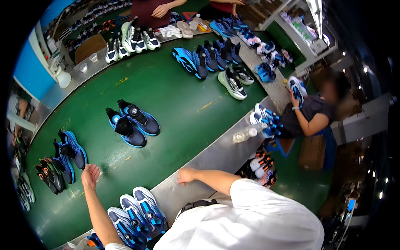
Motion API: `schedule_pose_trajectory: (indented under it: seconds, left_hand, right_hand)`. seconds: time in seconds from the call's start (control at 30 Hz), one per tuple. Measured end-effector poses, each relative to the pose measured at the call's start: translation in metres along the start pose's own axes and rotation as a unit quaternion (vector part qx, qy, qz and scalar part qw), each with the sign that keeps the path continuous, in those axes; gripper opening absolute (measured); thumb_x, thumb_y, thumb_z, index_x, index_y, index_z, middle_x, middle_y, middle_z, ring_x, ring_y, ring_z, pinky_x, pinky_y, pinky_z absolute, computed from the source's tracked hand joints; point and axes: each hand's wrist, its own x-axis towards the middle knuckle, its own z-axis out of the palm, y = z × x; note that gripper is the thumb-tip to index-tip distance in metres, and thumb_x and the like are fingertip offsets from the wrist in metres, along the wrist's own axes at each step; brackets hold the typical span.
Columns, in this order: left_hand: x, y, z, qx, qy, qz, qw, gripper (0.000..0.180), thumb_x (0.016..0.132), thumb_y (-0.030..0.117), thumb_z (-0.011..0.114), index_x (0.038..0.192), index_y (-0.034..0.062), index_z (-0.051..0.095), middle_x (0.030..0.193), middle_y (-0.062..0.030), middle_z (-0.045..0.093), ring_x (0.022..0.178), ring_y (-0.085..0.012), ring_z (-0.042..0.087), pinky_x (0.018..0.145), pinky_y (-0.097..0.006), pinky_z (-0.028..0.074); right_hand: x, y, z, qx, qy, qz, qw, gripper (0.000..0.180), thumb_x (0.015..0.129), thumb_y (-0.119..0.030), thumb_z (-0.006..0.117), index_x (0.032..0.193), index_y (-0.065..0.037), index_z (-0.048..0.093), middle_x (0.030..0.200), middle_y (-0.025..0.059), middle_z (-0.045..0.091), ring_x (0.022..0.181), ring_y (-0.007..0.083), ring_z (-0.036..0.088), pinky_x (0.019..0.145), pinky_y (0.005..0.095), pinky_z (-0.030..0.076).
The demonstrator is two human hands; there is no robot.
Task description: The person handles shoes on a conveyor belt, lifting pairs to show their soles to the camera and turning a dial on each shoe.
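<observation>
My left hand (90, 176) is open, its fingers stretched out beside the toe of a dark blue sneaker (76, 150) with a bright blue sole. That sneaker stands next to another blue sneaker (63, 163) on the green belt (137, 168). My right hand (186, 176) is held over the metal edge of the line with its fingers curled in, and nothing shows in them. Farther along the belt, in front of both hands, sits a pair of dark navy sneakers (139, 118) with dial closures and blue soles.
White-and-blue sneakers (137, 216) with dials line the near metal ledge (168, 189). Several blue sneakers (202, 58) stand farther up the belt. Clear bottles (244, 135) lie on the ledge at right. A seated co-worker (310, 112) holds a shoe; another person's hand (160, 11) is across the belt.
</observation>
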Motion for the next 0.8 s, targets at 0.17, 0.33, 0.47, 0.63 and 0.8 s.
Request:
schedule_pose_trajectory:
  seconds: [0.17, 0.33, 0.47, 0.63, 0.8]
  left_hand:
    - [-0.116, -0.006, 0.023, 0.095, -0.086, 0.069, 0.989, 0.05, 0.1, 0.04, 0.057, 0.134, 0.0034, 0.054, 0.119, -0.013, 0.066, 0.098, -0.0217, 0.066, 0.082, -0.033, 0.053]
    - [-0.225, -0.052, 0.055, 0.268, -0.019, 0.153, 0.951, 0.044, 0.098, 0.032, 0.062, 0.128, -0.0002, 0.059, 0.106, -0.0091, 0.069, 0.086, -0.0145, 0.066, 0.073, -0.028, 0.052]
    - [-0.285, -0.104, 0.047, 0.397, 0.054, 0.19, 0.897, 0.035, 0.098, 0.023, 0.06, 0.119, -0.0051, 0.064, 0.1, -0.0106, 0.071, 0.085, -0.0155, 0.066, 0.073, -0.029, 0.052]
    - [-0.35, -0.134, 0.115, 0.438, 0.144, 0.262, 0.848, 0.031, 0.1, 0.021, 0.057, 0.114, -0.0058, 0.065, 0.098, -0.0136, 0.071, 0.085, -0.0191, 0.066, 0.08, -0.029, 0.052]
    - [-0.369, -0.17, 0.189, 0.477, 0.005, 0.239, 0.846, 0.026, 0.098, 0.014, 0.059, 0.114, -0.006, 0.066, 0.098, -0.0088, 0.07, 0.086, -0.0157, 0.066, 0.079, -0.028, 0.052]
  right_hand:
    - [0.005, -0.008, -0.001, -0.029, 0.01, -0.031, 0.999, 0.03, 0.079, -0.03, 0.061, 0.056, -0.016, 0.072, 0.061, 0.0027, 0.068, 0.06, 0.0217, 0.063, 0.061, 0.0402, 0.051]
    - [0.012, 0.008, 0.014, -0.02, 0.033, -0.041, 0.998, 0.028, 0.075, -0.027, 0.059, 0.053, -0.015, 0.071, 0.057, 0.0027, 0.066, 0.059, 0.0239, 0.063, 0.062, 0.0403, 0.052]
    - [-0.002, 0.005, 0.013, 0.013, 0.073, -0.09, 0.993, 0.029, 0.075, -0.026, 0.058, 0.051, -0.014, 0.07, 0.057, 0.0042, 0.066, 0.061, 0.0254, 0.066, 0.063, 0.0417, 0.052]
    - [-0.036, 0.028, 0.027, 0.054, 0.101, -0.065, 0.991, 0.028, 0.08, -0.033, 0.06, 0.07, -0.01, 0.072, 0.074, 0.0126, 0.071, 0.07, 0.0333, 0.068, 0.069, 0.0486, 0.053]
    - [-0.081, 0.081, 0.049, 0.077, 0.141, -0.073, 0.984, 0.027, 0.082, -0.031, 0.059, 0.077, -0.008, 0.072, 0.08, 0.0164, 0.071, 0.077, 0.0371, 0.067, 0.074, 0.0492, 0.053]
